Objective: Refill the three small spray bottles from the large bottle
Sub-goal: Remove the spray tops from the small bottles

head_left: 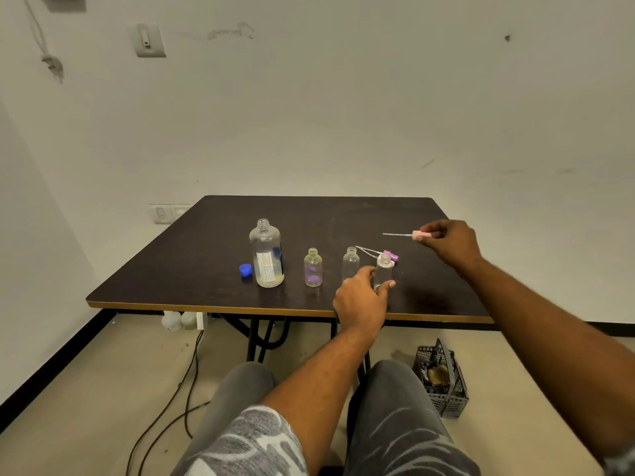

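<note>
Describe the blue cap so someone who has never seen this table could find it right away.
Start at the dark table and find the large bottle, the tallest one, standing open at the left end of the row. The blue cap lies on the tabletop just left of that bottle's base. It is the only blue loose piece; the other loose tops are pink or purple.

One large bottle [266,253], three small bottles [313,267] [351,263] [383,270], one blue cap [245,270], three spray tops [418,235] [387,253] [394,258], two hands [360,298] [453,241], one table [206,255], one grey basket [443,379].
</note>
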